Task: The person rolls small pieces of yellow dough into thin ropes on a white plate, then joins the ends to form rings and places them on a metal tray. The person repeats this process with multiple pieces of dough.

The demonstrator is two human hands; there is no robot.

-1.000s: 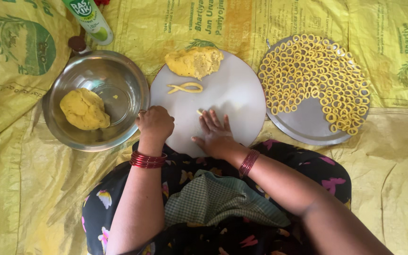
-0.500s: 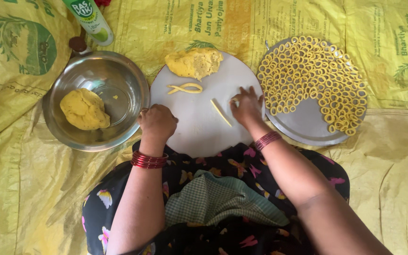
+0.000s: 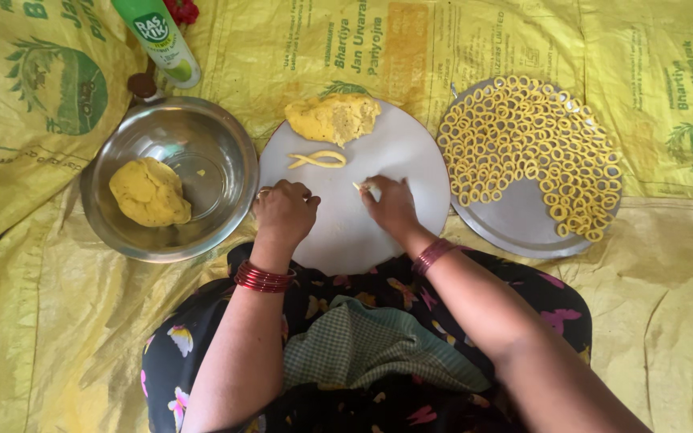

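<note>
Dough strip, thin and soft, pinched by right hand.

We see a bowl left of the board, a dough lump in it, a plate of dough rings right, both on the sheet.

Thin yellow dough strip, small end showing, pinched under right hand on round white board. Left hand fisted, resting on board's near-left edge, apart from strip.
</note>
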